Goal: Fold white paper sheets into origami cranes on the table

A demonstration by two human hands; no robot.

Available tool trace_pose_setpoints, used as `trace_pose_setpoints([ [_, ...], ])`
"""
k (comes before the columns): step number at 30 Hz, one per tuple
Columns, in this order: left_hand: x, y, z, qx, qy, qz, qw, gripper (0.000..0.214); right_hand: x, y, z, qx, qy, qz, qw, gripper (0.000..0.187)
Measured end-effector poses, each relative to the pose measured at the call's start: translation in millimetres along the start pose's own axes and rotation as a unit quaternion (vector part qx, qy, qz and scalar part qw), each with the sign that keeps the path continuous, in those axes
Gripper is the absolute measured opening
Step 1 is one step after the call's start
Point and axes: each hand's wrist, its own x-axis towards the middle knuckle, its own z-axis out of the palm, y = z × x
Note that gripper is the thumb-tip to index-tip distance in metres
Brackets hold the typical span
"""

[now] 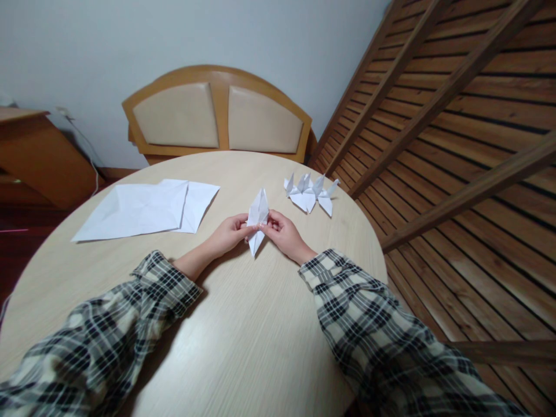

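Between my two hands is a folded white paper (259, 205), a narrow diamond with a point toward the far side and another toward me. My left hand (232, 234) pinches its left edge near the middle. On the opposite edge, my right hand (282, 231) grips it with thumb and fingers, the thumb lying across the front. Both thumbs come close together at the paper's waist. Fingers behind the paper are partly hidden. To the right, beyond my right hand, several folded white paper cranes (307, 194) stand close together.
White paper sheets (134, 211) with creases lie overlapping on the left of the round wooden table (234, 341). A headboard-like panel (221, 113) with two padded sections stands behind the table. A slatted wooden partition (456, 174) rises along the right, and a wooden desk (39, 145) is at far left.
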Motion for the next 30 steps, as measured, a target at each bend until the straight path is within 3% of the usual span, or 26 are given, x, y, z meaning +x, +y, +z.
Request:
trace_pose_setpoints([
  [9, 1.7, -5.3, -3.3, 0.0, -0.008, 0.002, 1.0, 0.028, 0.1, 0.8, -5.0, -0.076, 0.007, -0.051, 0.996, 0.014],
  [17, 0.1, 0.9, -2.0, -0.006, -0.003, -0.005, 1.0, 0.018, 0.1, 4.3, -6.4, -0.092, -0.001, -0.076, 0.993, 0.02],
  [30, 2.2, -1.9, -1.1, -0.075, 0.019, -0.025, 0.997, 0.016, -2.2, -1.3, -4.4, -0.056, 0.018, -0.041, 0.997, 0.031],
])
